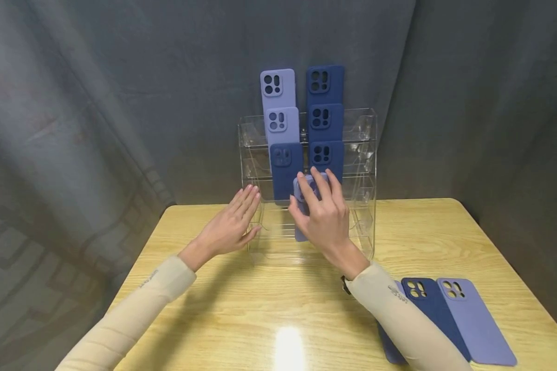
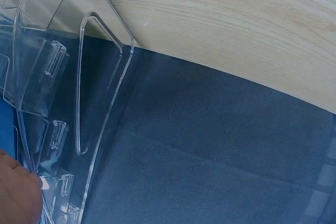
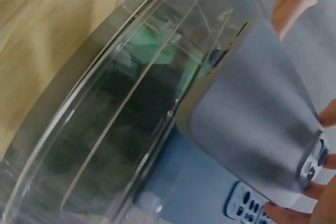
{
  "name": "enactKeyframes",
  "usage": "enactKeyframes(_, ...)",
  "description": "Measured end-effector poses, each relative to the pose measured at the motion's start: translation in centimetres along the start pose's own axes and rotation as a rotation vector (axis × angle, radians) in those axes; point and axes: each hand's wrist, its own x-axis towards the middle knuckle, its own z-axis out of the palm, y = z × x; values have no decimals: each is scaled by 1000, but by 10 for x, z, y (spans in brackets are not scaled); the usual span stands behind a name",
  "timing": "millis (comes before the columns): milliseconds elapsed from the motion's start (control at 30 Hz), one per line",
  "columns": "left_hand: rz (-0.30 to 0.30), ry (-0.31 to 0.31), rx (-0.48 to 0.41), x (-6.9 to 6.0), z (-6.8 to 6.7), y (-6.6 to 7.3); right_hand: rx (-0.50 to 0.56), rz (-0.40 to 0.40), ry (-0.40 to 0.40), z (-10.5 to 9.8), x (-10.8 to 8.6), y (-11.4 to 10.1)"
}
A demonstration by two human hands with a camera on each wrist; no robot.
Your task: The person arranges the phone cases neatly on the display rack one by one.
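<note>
My right hand (image 1: 327,224) holds a light purple phone case (image 1: 300,235) by its camera-hole end, in front of the clear tiered display rack (image 1: 363,140). In the right wrist view this case (image 3: 241,108) hangs tilted over a blue case (image 3: 184,177) on the rack. My left hand (image 1: 231,226) lies against the rack's left side with fingers straight. On the rack's left column stand two light purple cases (image 1: 285,134) and, in front, a dark blue case (image 1: 285,180). Three dark blue cases (image 1: 327,95) fill the right column behind my right hand.
More phone cases lie at the table's right front: a light purple one (image 1: 480,327), a dark blue one (image 1: 438,314) and others partly under my right sleeve. A grey curtain (image 1: 185,103) hangs behind the wooden table (image 1: 250,314).
</note>
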Motion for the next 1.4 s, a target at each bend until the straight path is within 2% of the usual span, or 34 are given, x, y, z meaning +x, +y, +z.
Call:
enactKeyframes(133,11,31,2,1,2,0,-56,-3,46,20,4,-4)
enactKeyframes(300,18,38,7,-1,3,0,-125,-38,89,44,7,-13)
enactKeyframes(500,7,37,11,-3,3,-1,-203,-12,119,66,4,-28)
enactKeyframes(833,-2,8,22,-3,2,1,-240,42,97,80,-6,-41)
enactKeyframes(967,-4,3,33,-2,2,1,-255,67,72,81,-8,-41)
enactKeyframes(1200,-5,9,32,-3,1,1,-283,152,-64,83,-13,-38)
enactKeyframes(1400,-11,14,23,-3,2,2,-294,172,-131,83,-16,-34)
